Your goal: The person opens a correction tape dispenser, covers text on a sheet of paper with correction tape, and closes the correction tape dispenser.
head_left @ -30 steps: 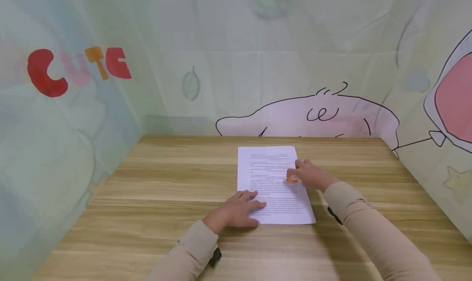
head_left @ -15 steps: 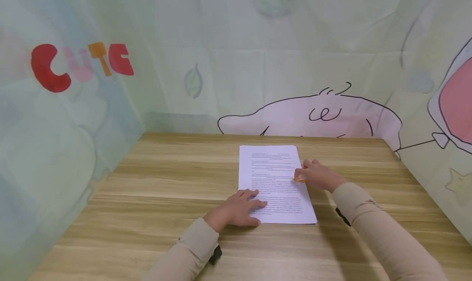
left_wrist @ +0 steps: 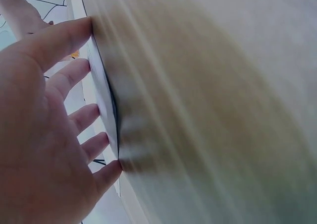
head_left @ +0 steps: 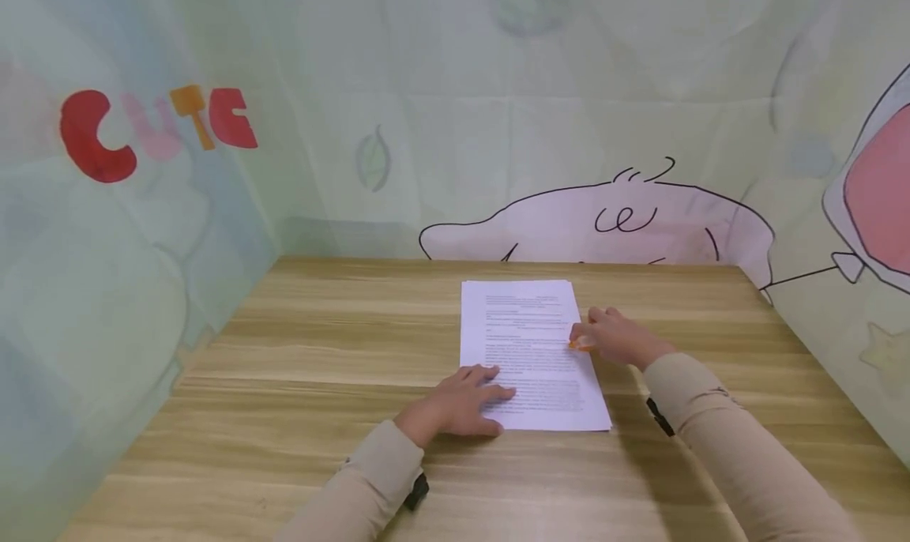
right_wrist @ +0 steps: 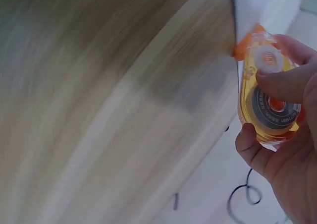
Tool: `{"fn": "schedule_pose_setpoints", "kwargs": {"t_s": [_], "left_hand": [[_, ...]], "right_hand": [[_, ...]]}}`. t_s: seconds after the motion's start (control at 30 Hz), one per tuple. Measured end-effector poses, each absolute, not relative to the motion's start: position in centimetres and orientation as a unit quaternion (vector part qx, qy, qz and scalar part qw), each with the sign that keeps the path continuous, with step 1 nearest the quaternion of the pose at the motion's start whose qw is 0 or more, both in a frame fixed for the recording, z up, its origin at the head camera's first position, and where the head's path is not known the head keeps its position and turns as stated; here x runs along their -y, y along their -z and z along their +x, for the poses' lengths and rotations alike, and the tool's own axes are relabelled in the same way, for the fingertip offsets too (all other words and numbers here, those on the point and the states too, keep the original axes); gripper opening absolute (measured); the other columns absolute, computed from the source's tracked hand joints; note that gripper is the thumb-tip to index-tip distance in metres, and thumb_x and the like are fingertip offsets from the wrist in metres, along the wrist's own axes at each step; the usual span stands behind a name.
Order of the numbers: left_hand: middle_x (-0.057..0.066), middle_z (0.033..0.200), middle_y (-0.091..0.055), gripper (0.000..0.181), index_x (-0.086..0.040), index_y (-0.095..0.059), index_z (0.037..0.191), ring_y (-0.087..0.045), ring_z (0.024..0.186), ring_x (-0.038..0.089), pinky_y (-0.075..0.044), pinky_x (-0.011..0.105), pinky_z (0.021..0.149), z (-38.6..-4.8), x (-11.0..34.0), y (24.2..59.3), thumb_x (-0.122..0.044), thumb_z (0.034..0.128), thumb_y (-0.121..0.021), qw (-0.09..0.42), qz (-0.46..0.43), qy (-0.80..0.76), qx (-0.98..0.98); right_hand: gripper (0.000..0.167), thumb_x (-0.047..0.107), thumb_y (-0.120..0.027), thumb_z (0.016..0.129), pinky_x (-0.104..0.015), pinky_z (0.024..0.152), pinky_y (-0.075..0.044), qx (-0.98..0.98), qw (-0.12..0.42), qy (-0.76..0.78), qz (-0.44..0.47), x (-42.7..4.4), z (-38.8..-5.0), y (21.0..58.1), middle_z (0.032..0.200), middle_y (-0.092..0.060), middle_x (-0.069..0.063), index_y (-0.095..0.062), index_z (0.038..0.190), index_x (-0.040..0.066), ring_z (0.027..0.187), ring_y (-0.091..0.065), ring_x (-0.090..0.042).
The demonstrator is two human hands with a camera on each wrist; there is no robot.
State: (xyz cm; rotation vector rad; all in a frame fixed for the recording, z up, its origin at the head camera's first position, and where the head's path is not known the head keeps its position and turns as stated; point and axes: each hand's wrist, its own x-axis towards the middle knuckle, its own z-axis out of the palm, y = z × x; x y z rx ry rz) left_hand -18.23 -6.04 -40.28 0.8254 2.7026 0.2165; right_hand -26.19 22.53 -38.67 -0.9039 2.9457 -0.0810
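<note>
A stack of printed paper (head_left: 526,313) lies on the wooden table, lines of small text on its top sheet. My left hand (head_left: 465,404) rests with spread fingers on the lower left part of the sheets; in the left wrist view its fingertips touch the paper's edge (left_wrist: 106,95). Over the right edge of the page, my right hand (head_left: 618,338) grips an orange correction tape (right_wrist: 270,90). The right wrist view shows its clear orange case with a dark round reel, thumb across the case, and the orange tip (right_wrist: 247,43) at the paper.
The wooden table (head_left: 327,352) stretches out around the paper on every side. Behind and beside it hang printed cloth walls (head_left: 426,131) with cartoon drawings. A black wrist strap (head_left: 659,417) shows under the right sleeve.
My right hand has shifted a little to the right with the correction tape, toward the page's right edge, then stayed nearly still. The left hand holds its place on the paper.
</note>
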Motion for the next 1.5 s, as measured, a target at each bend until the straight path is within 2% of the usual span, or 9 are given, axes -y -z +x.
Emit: {"fn": "schedule_pose_setpoints", "kwargs": {"t_s": [0.2, 0.4, 0.7, 0.93, 1.13, 1.5], "left_hand": [[0.003, 0.152, -0.025, 0.057, -0.034, -0.041, 0.138, -0.026, 0.136, 0.028, -0.026, 0.041, 0.110, -18.3, 6.2, 40.3, -0.046, 0.0848, -0.058, 0.155, 0.289, -0.081, -0.941], [0.001, 0.153, -0.022, 0.058, -0.035, -0.038, 0.139, -0.022, 0.138, 0.027, -0.024, 0.040, 0.111, -18.3, 6.4, 40.3, -0.045, 0.0858, -0.057, 0.164, 0.281, -0.080, -0.942], [0.002, 0.154, -0.020, 0.057, -0.035, -0.035, 0.141, -0.018, 0.141, 0.029, -0.019, 0.041, 0.113, -18.3, 6.4, 40.1, -0.044, 0.0883, -0.054, 0.174, 0.283, -0.078, -0.940], [0.002, 0.153, -0.022, 0.060, -0.032, -0.035, 0.142, -0.018, 0.141, 0.027, -0.020, 0.041, 0.113, -18.3, 6.4, 40.1, -0.042, 0.0873, -0.056, 0.177, 0.275, -0.085, -0.941], [0.003, 0.153, -0.023, 0.058, -0.032, -0.037, 0.141, -0.019, 0.141, 0.028, -0.021, 0.040, 0.113, -18.3, 6.4, 40.2, -0.043, 0.0874, -0.056, 0.178, 0.277, -0.082, -0.941], [0.002, 0.153, -0.022, 0.059, -0.034, -0.035, 0.141, -0.020, 0.140, 0.026, -0.022, 0.041, 0.112, -18.3, 6.0, 40.4, -0.044, 0.0872, -0.055, 0.175, 0.281, -0.073, -0.941]], "right_hand": [[0.028, 0.001, -0.051, 0.088, -0.028, 0.061, -0.033, -0.956, 0.020, 0.128, -0.262, -23.9, -26.6, 39.4, 0.079, -0.049, -0.007, -0.067, 0.104, 0.016, 0.069, -0.041, -0.019], [0.037, -0.004, -0.048, 0.084, -0.027, 0.060, -0.033, -0.957, 0.012, 0.147, -0.248, -23.9, -26.3, 39.2, 0.080, -0.049, -0.006, -0.067, 0.107, 0.019, 0.067, -0.041, -0.018], [0.038, -0.001, -0.051, 0.082, -0.027, 0.062, -0.036, -0.955, -0.007, 0.126, -0.267, -22.8, -25.9, 39.4, 0.083, -0.051, -0.003, -0.064, 0.113, 0.017, 0.072, -0.044, -0.016], [0.041, -0.002, -0.047, 0.082, -0.033, 0.071, -0.039, -0.960, 0.027, 0.135, -0.245, -21.6, -26.0, 38.8, 0.093, -0.053, -0.006, -0.062, 0.115, 0.018, 0.081, -0.047, -0.020], [0.036, -0.002, -0.054, 0.083, -0.029, 0.066, -0.039, -0.951, 0.003, 0.122, -0.285, -20.3, -26.0, 39.2, 0.084, -0.052, -0.003, -0.064, 0.111, 0.018, 0.074, -0.046, -0.016], [0.036, -0.003, -0.057, 0.083, -0.033, 0.070, -0.045, -0.934, -0.020, 0.122, -0.336, -17.6, -25.8, 39.4, 0.089, -0.055, -0.005, -0.064, 0.111, 0.018, 0.075, -0.049, -0.017]]}}
